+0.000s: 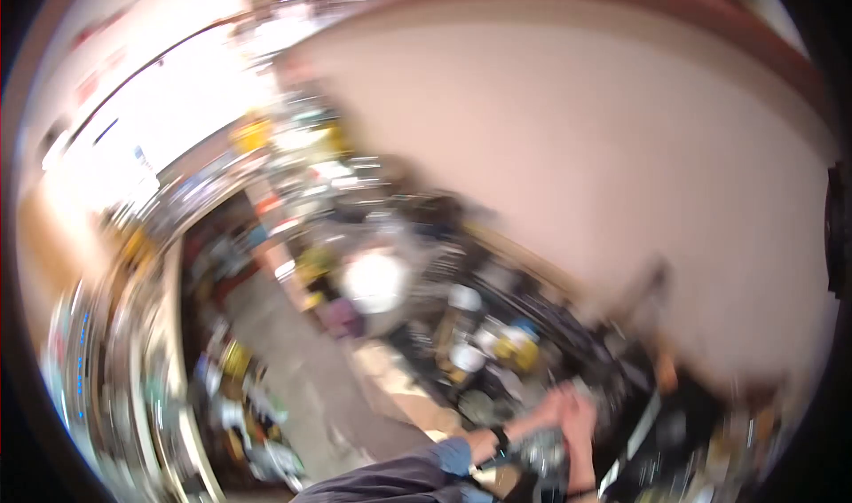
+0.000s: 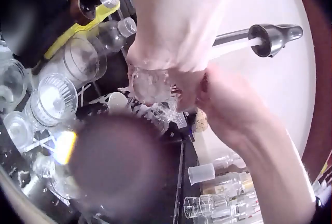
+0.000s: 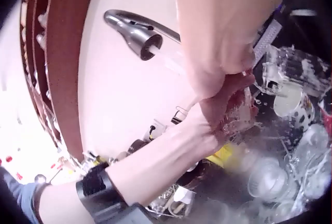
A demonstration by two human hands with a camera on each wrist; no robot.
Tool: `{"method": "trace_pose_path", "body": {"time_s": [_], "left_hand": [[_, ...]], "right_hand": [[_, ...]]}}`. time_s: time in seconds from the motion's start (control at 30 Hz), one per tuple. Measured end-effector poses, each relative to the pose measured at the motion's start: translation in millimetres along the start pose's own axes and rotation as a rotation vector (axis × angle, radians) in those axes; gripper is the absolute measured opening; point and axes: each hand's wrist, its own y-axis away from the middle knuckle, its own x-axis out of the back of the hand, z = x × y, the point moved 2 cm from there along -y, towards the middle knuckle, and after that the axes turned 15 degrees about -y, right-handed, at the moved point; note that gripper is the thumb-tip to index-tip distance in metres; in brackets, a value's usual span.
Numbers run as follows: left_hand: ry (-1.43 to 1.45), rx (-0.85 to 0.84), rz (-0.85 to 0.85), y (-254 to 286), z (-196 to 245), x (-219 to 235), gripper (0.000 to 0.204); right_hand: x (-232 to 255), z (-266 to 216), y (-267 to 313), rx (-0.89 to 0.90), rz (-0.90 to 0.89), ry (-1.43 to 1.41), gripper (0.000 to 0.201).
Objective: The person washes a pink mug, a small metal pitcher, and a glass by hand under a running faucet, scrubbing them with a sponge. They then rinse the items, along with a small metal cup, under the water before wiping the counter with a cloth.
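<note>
Both hands meet over a dark sink, blurred in the head view. My left hand (image 1: 548, 407) (image 2: 174, 42) (image 3: 205, 123), with a black band on its wrist, holds a clear, wet vessel (image 2: 150, 85) (image 3: 241, 112). My right hand (image 1: 579, 411) (image 2: 220, 92) (image 3: 220, 53) touches the left hand beside the vessel; its fingertips are hidden. A grey faucet head (image 2: 264, 40) (image 3: 140, 40) sends a stream of water onto the hands. Below them, water splashes near a white cup (image 2: 117, 101) (image 3: 288, 99).
Clear cups (image 2: 54, 99) (image 3: 267, 177) and a clear bottle (image 2: 116, 33) crowd the sink area. More clear glassware (image 2: 218, 203) stands on the sink's other side. A yellow object (image 3: 223, 155) lies below the hands. A pale wall (image 1: 568, 148) rises behind.
</note>
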Motion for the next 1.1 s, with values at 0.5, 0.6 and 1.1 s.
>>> {"method": "trace_pose_path", "body": {"time_s": [0.5,0.6,1.1], "left_hand": [[0.217,0.772,-0.44,-42.8,4.4,47.0,0.028],[0.209,0.792,-0.435,-45.1,-0.1,47.1,0.029],[0.183,0.826,-0.44,-38.7,-1.0,35.9,0.036]], "right_hand": [[-21.8,-34.4,-10.9,0.149,-0.091,0.377,0.043],[-21.2,-36.2,-10.7,0.148,-0.096,0.388,0.044],[-11.6,-29.3,-17.5,0.192,-0.104,0.407,0.047]]}}
